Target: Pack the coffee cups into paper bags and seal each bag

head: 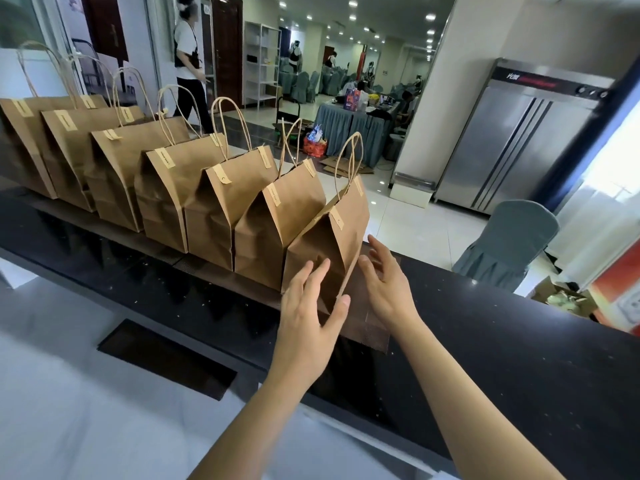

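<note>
Flanking the nearest paper bag (325, 244) at the centre of the frame, both hands sit low at its base on the dark counter (519, 341). The left hand (311, 306) lies on the bag's near face, fingers straight and spread, thumb reaching toward the bag's lower right corner; it looks to touch the paper without gripping it. The right hand (388, 282) is just right of the bag's right-hand edge, fingers relaxed and slightly bent, holding nothing; whether its fingertips touch the paper I cannot tell. The bag stands upright, its top folded shut under a small paper sticker (336, 218), twisted handles (349, 161) rising above. It is the right-hand end of a row of similar sealed bags (173, 188) that runs away toward the upper left of the frame, each just beside the next. No coffee cups are visible; they are presumably inside. The bag's long axis runs away from the person toward the upper right, so the two palms face each other across its narrow width. Judging by this, either hand is equally near, and any squaring or shifting of the bag would come from pressing both sides together.
</note>
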`<action>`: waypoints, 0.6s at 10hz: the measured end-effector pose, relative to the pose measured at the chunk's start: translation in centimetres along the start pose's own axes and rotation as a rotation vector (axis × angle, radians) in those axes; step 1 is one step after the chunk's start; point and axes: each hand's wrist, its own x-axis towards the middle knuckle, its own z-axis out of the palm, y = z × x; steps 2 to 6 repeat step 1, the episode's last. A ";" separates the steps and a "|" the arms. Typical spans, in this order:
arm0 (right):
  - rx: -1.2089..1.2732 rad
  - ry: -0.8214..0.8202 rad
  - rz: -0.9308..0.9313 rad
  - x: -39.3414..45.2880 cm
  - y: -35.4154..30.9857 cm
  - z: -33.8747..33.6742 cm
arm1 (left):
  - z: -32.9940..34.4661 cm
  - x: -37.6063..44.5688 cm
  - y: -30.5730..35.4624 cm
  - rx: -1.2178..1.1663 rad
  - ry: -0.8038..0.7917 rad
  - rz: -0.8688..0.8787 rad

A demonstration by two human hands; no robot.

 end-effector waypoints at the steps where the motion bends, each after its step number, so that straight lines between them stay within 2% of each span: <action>1: -0.022 0.017 -0.065 -2.2 -1.4 -1.5 | -1.6 -0.4 1.3 0.078 -0.024 0.014; 6: -0.022 0.017 -0.065 -2.2 -1.4 -1.5 | -1.6 -0.4 1.3 0.078 -0.024 0.014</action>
